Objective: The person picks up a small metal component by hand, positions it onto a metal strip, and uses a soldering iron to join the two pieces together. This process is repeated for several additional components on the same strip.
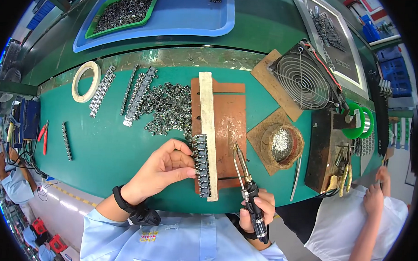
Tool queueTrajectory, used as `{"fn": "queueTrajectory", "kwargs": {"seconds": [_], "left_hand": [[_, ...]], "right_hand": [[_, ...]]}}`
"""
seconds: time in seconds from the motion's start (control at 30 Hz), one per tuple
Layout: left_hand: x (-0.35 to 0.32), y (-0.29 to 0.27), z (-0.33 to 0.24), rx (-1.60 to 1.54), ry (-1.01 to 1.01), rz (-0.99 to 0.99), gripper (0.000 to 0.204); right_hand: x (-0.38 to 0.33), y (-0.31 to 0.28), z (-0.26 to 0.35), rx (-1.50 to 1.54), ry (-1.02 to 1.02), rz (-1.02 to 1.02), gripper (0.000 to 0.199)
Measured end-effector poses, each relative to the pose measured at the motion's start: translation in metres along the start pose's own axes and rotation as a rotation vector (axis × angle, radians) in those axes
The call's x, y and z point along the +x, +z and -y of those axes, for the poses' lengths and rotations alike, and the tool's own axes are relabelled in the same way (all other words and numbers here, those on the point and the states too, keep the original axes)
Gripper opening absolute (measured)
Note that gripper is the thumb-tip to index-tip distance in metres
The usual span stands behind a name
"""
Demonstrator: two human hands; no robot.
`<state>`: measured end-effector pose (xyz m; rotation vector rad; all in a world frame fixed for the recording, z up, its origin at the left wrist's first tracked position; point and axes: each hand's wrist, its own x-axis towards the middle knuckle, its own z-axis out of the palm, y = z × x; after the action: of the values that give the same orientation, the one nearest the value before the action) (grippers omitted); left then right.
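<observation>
Left grip: thumb and fingers drawn in on edge of black strip, strip just right of it, alongside pale bar. Right grip: wrapped round iron, tip ahead of it over brown board.

Green desk under both; parts heap beyond left grip, fan beyond right. Blue tray farthest. Floor pale, far left of left grip; pale-shirted person right of right grip.

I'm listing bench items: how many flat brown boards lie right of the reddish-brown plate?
2: one board under the black fan, another board under the round pot; others could be hidden.
</observation>
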<state>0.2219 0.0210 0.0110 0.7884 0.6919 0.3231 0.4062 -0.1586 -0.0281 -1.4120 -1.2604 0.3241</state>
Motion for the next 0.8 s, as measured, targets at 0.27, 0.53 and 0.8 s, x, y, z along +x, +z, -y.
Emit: {"fn": "queueTrajectory", "kwargs": {"seconds": [0.27,0.53,0.8], "left_hand": [[0.0,-0.001,0.001,-0.02,-0.017,0.02,0.027],[0.001,-0.004,0.002,-0.017,-0.013,0.031,0.027],[0.001,-0.005,0.004,0.013,-0.011,0.028,0.026]], "right_hand": [[-0.001,-0.001,0.0,0.012,0.004,0.002,0.038],[0.019,-0.016,0.022,0.146,0.008,0.078,0.04],[0.029,-0.015,0.034,0.078,0.003,0.218,0.036]]}}
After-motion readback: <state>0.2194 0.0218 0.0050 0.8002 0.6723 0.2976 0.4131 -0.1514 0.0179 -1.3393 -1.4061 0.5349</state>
